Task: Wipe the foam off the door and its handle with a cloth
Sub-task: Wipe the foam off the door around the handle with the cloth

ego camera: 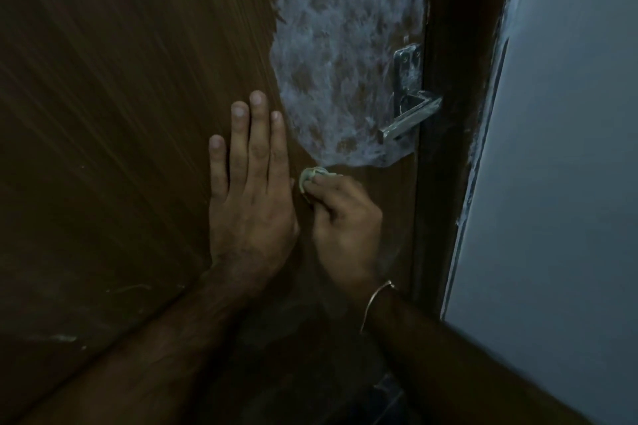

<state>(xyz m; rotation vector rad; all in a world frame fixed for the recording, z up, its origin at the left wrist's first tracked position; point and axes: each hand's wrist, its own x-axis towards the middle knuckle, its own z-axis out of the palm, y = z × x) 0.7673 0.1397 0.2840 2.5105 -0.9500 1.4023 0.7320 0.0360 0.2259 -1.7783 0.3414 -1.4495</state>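
A brown wooden door (121, 97) fills the left and middle of the view. White foam (345, 45) covers a tall patch of it, from the top edge down to just below the handle. The metal lever handle (409, 114) on its plate sits at the door's right edge, streaked with foam. My left hand (250, 193) lies flat on the bare wood, fingers spread, left of the foam. My right hand (341, 228) is shut on a small pale cloth (312, 178), pressed to the door just under the foam's lower edge.
A dark door frame (455, 79) runs down the right of the door. Beyond it is a pale grey wall (559, 148) with white smears along its edge. A thin bangle (374, 300) circles my right wrist. Faint light marks dot the lower left wood.
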